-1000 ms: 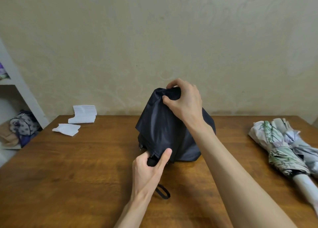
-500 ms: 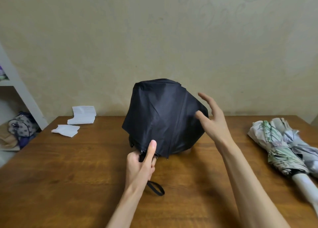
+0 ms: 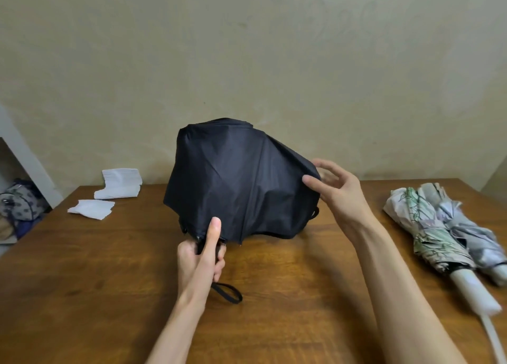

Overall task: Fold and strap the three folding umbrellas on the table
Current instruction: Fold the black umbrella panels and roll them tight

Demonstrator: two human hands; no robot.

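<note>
**Black umbrella half-collapsed, held over the middle of the table**

The black umbrella stands at the centre of the wooden table, its crown up and tipped away from the camera. Its canopy is slack and billowed into a dome. The ribs show as straight creases running down to a scalloped lower edge, which is just above the wood.

The left hand is wrapped tight round the handle under the canopy's near edge, with the thumb lying straight up against the fabric. A black wrist loop trails from below that fist onto the table. The right hand is at the canopy's right side with its fingers loosely spread and holding nothing. Only its thumb tip meets the cloth.

Well to the right lie the other two umbrellas side by side and touching, both collapsed with their cloth bunched and loose. One is a leaf-print umbrella with a white handle pointing toward the camera. The other is a pale grey umbrella just beyond it.

At the far left of the table are two small stacks of white paper.

Off the table's left edge, a white shelf unit holds a patterned bag in its lower compartment, among other soft items that are too blurred to tell apart.
</note>
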